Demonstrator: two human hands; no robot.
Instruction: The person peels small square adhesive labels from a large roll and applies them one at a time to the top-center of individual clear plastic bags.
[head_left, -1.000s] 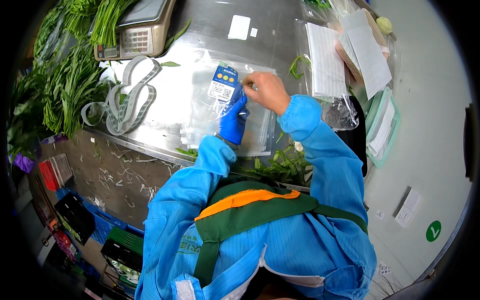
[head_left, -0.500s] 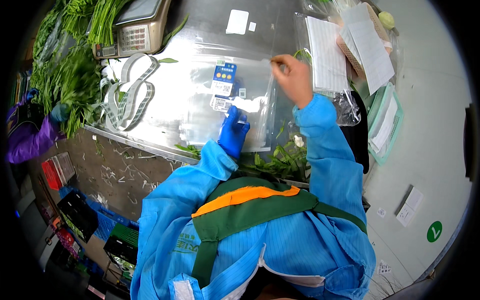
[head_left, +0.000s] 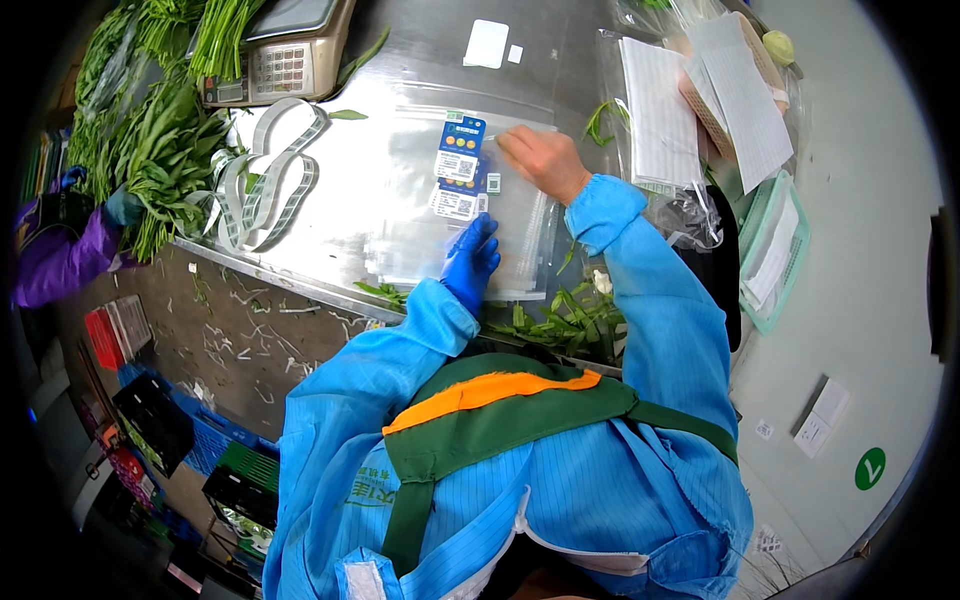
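Observation:
A stack of clear plastic bags (head_left: 410,235) lies flat on the metal table in front of me. Two blue-and-white printed labels show on the bags: the upper label (head_left: 460,147) partly overlaps the lower label (head_left: 457,202). My left hand (head_left: 470,264), in a blue glove, rests on the lower part of the stack, holding nothing, its fingertips just below the lower label. My bare right hand (head_left: 545,162) is over the upper right of the stack. Its fingers are pinched on clear film beside the upper label; the film's edge there is hard to make out.
A looped label strip (head_left: 262,190) lies left of the bags, below a weighing scale (head_left: 285,70). Leafy greens (head_left: 165,150) are piled far left, with a co-worker's gloved hand (head_left: 122,207) on them. At right are a white sheet stack (head_left: 662,115) and a green basket (head_left: 775,250).
My right hand has moved left from the stack's upper right corner toward the labels. The upper label has shifted upward, showing more of the lower one. My left hand stays nearly in place.

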